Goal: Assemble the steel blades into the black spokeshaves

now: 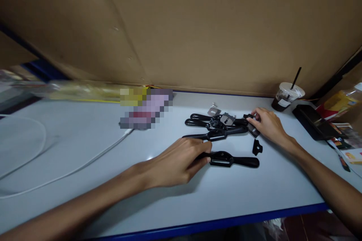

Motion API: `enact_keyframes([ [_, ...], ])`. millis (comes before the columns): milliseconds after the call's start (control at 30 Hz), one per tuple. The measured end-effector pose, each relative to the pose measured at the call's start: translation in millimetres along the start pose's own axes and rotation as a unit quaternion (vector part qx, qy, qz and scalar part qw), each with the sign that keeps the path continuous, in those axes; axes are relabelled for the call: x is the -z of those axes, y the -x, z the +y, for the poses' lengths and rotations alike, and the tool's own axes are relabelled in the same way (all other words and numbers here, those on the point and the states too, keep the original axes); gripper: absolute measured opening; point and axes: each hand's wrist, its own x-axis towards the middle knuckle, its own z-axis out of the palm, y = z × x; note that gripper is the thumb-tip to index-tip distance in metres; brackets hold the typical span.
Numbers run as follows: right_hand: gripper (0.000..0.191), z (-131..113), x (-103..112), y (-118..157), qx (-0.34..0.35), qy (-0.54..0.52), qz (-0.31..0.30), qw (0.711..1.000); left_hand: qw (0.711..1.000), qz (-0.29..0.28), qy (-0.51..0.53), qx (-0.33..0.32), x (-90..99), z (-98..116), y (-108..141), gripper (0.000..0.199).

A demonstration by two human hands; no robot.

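Observation:
My left hand [185, 160] is closed around the left handle of a black spokeshave body [244, 162] at the front of the group. Its middle frame and right handle show; the left end is hidden in my fingers. Over at the right, my right hand [267, 122] pinches at a small dark plate [248, 116] with thumb and fingers. A shaped black cap plate [257, 147] lies just below that hand. Several more spokeshaves [196, 122] lie side by side behind my left hand. A steel blade [227, 119] rests on them, and another blade [214, 111] with small hardware lies behind.
A phone-like thing [149, 109], blurred out, lies on the white table [118, 203] with a white cable [96, 162]. A lidded drink cup with a straw [287, 96] stands back right, beside a black box [311, 122]. Cardboard [215, 30] rises behind.

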Motion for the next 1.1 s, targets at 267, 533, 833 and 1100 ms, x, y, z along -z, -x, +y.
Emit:
enact_keyframes([
  [267, 0.013, -7.4, 13.3, -0.8, -0.001, -0.071, 0.040, 0.997, 0.999, -0.005, -0.032, -0.031, -3.8, -1.6, 2.9, 0.024],
  [533, 0.023, -79.0, 25.2, 48.3, 0.100, -0.221, -0.063, 0.968, 0.996, 0.025, -0.063, -0.057, -15.5, -4.9, 0.1, 0.032],
  [833, 0.017, -91.8, 12.7, 65.2, 0.195, -0.286, -0.125, 0.930, 0.992, 0.023, -0.102, -0.063, -15.0, 0.3, 1.9, 0.029],
  [1100, 0.018, -94.9, 5.3, 72.3, 0.247, -0.253, -0.084, 0.932, 0.989, 0.032, -0.122, -0.079, -17.4, -1.4, 1.5, 0.031],
])
